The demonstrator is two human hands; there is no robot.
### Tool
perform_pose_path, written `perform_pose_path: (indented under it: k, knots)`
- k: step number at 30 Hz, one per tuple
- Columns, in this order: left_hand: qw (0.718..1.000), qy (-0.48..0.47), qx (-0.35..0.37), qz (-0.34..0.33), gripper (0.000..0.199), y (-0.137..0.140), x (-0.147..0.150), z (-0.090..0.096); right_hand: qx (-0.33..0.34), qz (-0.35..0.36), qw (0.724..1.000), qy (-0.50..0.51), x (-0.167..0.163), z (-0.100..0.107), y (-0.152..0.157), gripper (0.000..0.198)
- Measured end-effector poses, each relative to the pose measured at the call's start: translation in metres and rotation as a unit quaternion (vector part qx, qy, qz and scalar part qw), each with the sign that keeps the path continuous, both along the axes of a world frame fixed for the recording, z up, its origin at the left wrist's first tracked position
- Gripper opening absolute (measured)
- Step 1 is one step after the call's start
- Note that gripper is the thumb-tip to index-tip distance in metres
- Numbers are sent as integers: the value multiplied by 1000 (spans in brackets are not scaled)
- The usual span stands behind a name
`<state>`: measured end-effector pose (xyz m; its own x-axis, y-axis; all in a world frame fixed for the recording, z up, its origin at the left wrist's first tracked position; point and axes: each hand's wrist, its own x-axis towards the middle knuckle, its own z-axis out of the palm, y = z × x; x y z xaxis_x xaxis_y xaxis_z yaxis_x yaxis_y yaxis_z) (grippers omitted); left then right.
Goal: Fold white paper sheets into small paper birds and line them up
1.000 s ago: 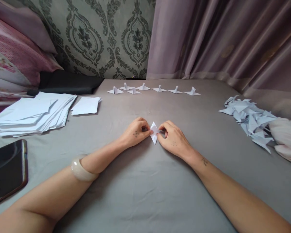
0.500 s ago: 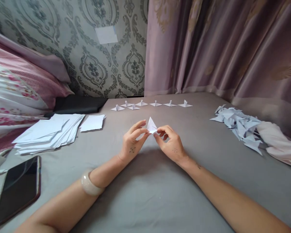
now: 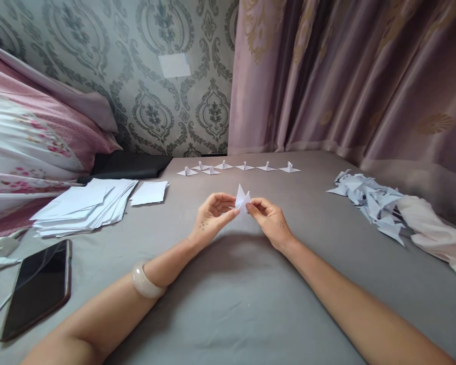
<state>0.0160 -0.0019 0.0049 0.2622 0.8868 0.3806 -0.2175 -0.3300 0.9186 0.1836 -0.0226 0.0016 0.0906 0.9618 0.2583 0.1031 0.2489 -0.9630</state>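
A small piece of folded white paper (image 3: 242, 198) is held up between my hands over the grey cloth surface, with two pointed tips standing upward. My left hand (image 3: 213, 215) pinches its left side between thumb and fingers. On the other side, the thumb and fingers of my right hand (image 3: 270, 220) close on its right edge; the fingertips partly hide the paper's lower part. Beyond the hands, several folded paper pieces (image 3: 244, 166) with flat wings and an upright middle stand in a loose row.
At left lie a stack of white sheets (image 3: 79, 208), a smaller paper pile (image 3: 149, 193) and a phone (image 3: 40, 289) beside white cables. A black folded item (image 3: 133, 166) rests behind them. A heap of folded paper (image 3: 372, 197) sits at right against pale cloth (image 3: 429, 223).
The folded paper has gone from showing one triangular point to two separate tips. My fingers have shifted their hold on it, and the camera view has moved slightly.
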Motion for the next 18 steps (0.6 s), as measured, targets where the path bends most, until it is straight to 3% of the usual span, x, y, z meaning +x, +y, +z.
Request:
perform_pose_path:
  k: [5, 12, 18]
  knots:
    - [996, 14, -87, -7, 31, 0, -2, 3, -25, 40, 999, 20, 3, 2, 1, 35]
    - [995, 8, -101, -1, 30, 4, -3, -1, -30, 80, 996, 20, 3, 2, -2, 31]
    - [992, -10, -122, -39, 30, 3, -2, -1, 5, 54, 998, -43, -1, 1, -4, 26]
